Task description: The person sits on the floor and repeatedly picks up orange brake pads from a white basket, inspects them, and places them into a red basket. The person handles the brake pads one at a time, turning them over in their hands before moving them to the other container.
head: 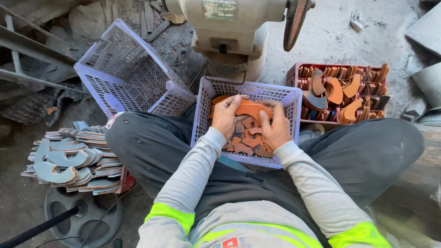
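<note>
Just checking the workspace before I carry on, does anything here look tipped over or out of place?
Yes: the empty lavender basket at upper left lies tilted on its side against the ground. Both hands grip orange curved pieces.

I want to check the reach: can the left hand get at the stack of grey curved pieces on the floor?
Probably yes: the stack lies uncovered beside the left knee, though the left hand now grips an orange piece.

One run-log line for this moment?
left hand: on orange piece | right hand: same piece | over lilac basket
</note>
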